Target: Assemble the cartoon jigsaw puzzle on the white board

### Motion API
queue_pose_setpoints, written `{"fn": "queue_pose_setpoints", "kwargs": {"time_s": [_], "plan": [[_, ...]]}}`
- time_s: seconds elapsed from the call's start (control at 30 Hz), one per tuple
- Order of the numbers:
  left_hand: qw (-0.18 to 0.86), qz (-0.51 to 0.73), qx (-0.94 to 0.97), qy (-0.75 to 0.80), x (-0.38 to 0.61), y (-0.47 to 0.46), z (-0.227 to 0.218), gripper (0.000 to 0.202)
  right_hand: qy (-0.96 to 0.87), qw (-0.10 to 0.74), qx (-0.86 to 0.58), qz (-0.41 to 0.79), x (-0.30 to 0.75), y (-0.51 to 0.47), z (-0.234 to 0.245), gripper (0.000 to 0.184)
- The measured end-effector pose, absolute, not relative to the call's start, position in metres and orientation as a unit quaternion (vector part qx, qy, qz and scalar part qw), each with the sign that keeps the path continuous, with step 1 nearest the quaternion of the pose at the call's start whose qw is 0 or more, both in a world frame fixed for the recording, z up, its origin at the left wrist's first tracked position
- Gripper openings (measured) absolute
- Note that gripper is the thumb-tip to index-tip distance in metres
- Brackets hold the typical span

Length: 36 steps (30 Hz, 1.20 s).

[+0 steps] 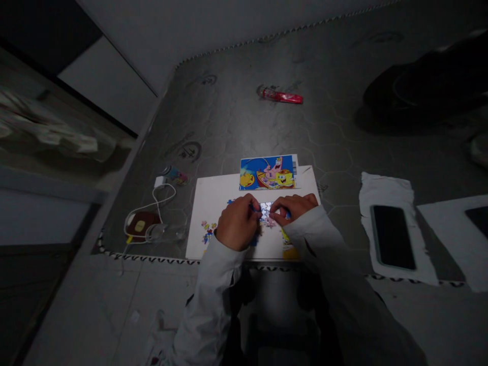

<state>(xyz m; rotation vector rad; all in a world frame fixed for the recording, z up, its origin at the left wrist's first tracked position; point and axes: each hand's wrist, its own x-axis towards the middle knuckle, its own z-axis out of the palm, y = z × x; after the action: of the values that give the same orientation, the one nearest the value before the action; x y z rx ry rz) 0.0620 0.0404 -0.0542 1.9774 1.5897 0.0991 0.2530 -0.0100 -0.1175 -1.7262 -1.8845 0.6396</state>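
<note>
Over a white board [219, 190], my left hand [238, 221] and my right hand [295, 206] face each other with bent fingers. Between their fingertips is a partly joined jigsaw puzzle [266, 211], its visible pieces pale, blue and pink. My left thumb and fingers pinch its left side, while those of my right hand grip its right side. Both hands cover parts of the puzzle. Loose coloured puzzle pieces [208, 231] lie left of my left hand. Beyond the hands rests a cartoon picture card [267, 173] in blue, pink and yellow.
On the left are a white charger with cable [160, 181], a brown case [141, 224] and a clear cup or jar [168, 233]. A red packet [284, 97] lies farther back. To the right, a phone [393, 237] rests on white paper [385, 188]. A dark object [423, 86] sits far right.
</note>
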Motion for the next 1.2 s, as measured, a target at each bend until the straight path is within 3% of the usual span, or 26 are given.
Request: {"fn": "queue_pose_setpoints", "kwargs": {"time_s": [0.5,0.7,1.0,1.2], "plan": [[0.349,0.027,0.729,0.589,0.058,0.046,-0.051,0.022,-0.672,0.254,-0.658,0.226,0.252,-0.008,-0.128,0.008],[0.368,0.025,0.743,0.558,0.054,0.049,-0.059,0.021,-0.721,0.176,-0.628,0.233,0.272,0.003,-0.139,0.020],[0.367,0.042,0.736,0.567,0.060,0.045,-0.054,0.012,-0.761,0.027,-0.613,0.212,0.277,0.003,-0.118,0.032],[0.371,0.046,0.724,0.580,0.062,0.045,-0.060,0.015,-0.774,0.037,-0.609,0.169,0.274,-0.001,-0.116,0.037]]}}
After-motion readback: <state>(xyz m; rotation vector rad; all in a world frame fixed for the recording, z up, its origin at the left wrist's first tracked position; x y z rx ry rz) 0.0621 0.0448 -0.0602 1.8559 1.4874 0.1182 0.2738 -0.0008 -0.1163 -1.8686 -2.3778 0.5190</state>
